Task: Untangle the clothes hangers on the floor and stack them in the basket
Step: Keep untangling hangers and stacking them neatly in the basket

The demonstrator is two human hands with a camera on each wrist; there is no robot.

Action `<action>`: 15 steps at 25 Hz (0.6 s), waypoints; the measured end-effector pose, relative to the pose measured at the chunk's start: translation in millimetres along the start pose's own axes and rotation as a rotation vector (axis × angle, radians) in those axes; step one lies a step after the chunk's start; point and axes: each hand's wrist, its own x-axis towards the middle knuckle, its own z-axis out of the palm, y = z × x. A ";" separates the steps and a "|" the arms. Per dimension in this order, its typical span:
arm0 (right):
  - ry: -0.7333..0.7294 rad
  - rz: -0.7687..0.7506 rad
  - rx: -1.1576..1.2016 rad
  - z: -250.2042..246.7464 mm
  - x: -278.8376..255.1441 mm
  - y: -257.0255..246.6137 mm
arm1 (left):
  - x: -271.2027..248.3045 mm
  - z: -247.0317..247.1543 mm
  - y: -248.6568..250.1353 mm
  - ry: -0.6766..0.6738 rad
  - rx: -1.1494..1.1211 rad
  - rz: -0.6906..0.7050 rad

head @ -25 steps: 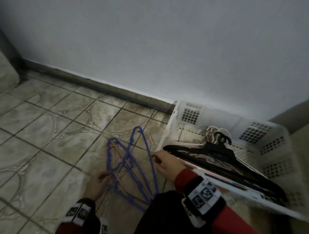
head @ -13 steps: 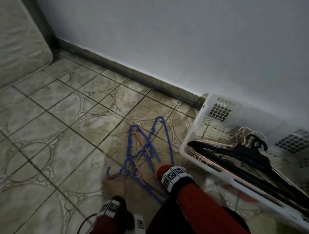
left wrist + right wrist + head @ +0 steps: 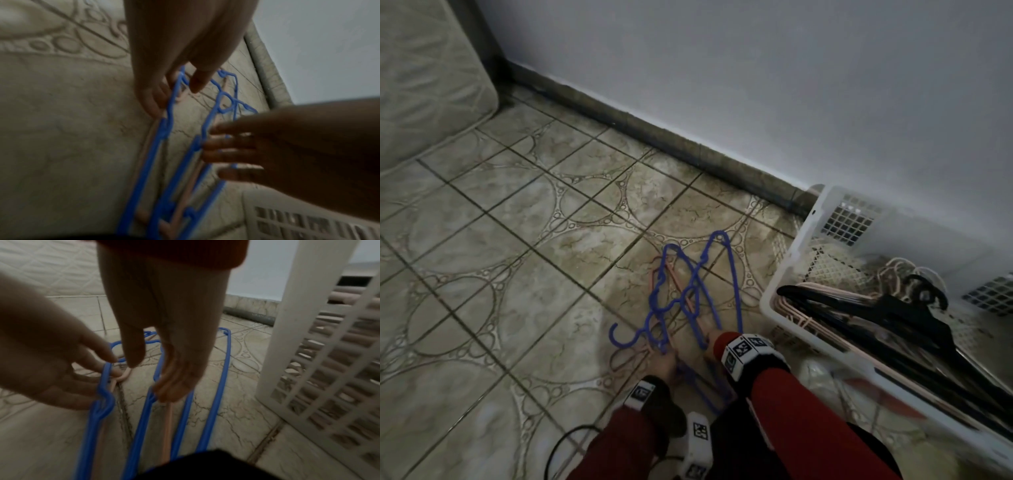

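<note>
Several blue hangers lie tangled with thin pink hangers on the tiled floor, left of the white basket. My left hand pinches a blue hanger's wire between thumb and fingers, near a pink hook. My right hand reaches in beside it, fingers fairly straight, their tips resting on a blue bar. Inside the basket lie black hangers on top of pink ones.
A quilted mattress fills the far left corner. A grey skirting runs along the white wall behind. A dark cable loops on the floor by my left sleeve. Bare tiles stretch to the left of the hangers.
My right hand has moved from the tangle's right edge to its near middle. The left hand stays at the near left, and a blue hook now sticks out left.
</note>
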 end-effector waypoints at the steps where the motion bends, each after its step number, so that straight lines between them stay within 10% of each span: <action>1: -0.021 -0.008 -0.032 6.1 2.9 -0.5 | 11.9 3.1 -5.3 0.033 0.042 0.005; 8: 0.070 -0.127 0.044 76.3 182.3 52.9 | 26.6 6.1 -9.1 0.064 -0.090 -0.013; 11: 0.092 -0.147 0.122 8.7 14.5 9.0 | 9.3 7.0 2.3 -0.074 -0.200 0.010; 15: 0.151 -0.248 0.348 -9.5 -16.7 -17.9 | -27.2 9.6 27.9 -0.135 -0.238 0.122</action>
